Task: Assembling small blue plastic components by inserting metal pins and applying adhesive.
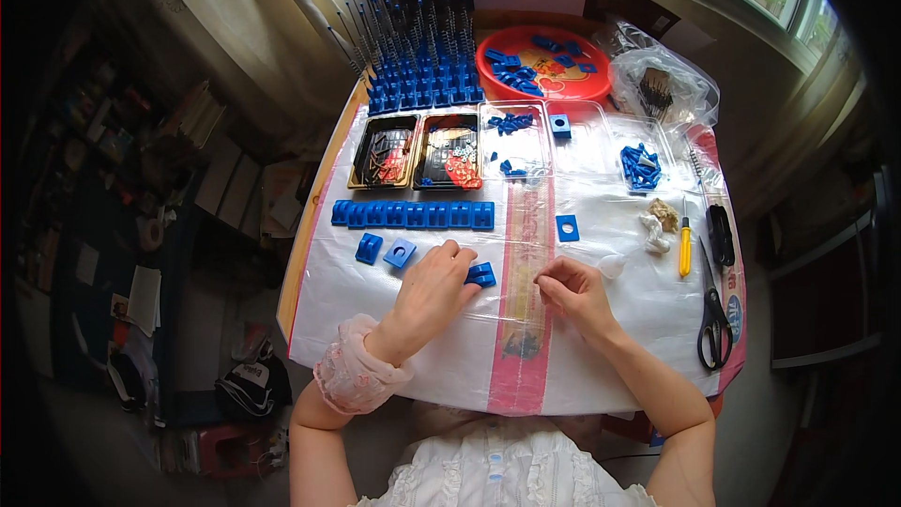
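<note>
My left hand point(432, 291), with a pink frilly cuff at its wrist, is closed on the left end of a small blue plastic part point(482, 275) at the table's middle. My right hand point(577, 293) is apart from it, thumb and forefinger pinched together; whatever is between them is too small to make out. Left of my left hand lie a blue piece with a round hole point(400, 253) and a blue curved piece point(369, 247). Farther back stretches a row of joined-up blue parts point(413, 215). A flat blue square with a hole point(567, 228) lies beyond my right hand.
Black trays point(359, 174) and clear trays point(522, 105) with small parts stand behind. Upright screws in blue blocks point(422, 84) fill the back left, beside a red basin point(582, 84). At right lie a yellow screwdriver point(685, 252), black scissors point(714, 329) and a crumpled tissue point(655, 234).
</note>
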Demonstrator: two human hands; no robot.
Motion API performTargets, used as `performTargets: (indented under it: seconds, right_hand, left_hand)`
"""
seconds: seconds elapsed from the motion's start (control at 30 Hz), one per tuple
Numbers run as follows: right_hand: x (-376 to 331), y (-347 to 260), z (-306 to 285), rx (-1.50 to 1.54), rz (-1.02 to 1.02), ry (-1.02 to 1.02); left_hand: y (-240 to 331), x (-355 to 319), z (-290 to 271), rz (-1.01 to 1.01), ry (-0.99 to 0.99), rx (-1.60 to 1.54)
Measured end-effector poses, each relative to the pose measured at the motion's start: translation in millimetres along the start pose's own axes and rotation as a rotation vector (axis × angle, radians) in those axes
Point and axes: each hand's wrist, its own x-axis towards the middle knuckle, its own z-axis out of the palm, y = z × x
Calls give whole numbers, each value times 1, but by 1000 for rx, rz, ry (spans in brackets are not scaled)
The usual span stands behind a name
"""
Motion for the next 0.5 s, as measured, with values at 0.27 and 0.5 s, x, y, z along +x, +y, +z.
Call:
performTargets:
  seconds: [0.27, 0.5]
  right_hand:
    - [0, 1, 0, 0, 1, -3]
    - [1, 2, -1, 5, -10, -9]
  left_hand:
    - [8, 10, 6, -17, 7, -44]
    - [14, 20, 18, -86, 32, 162]
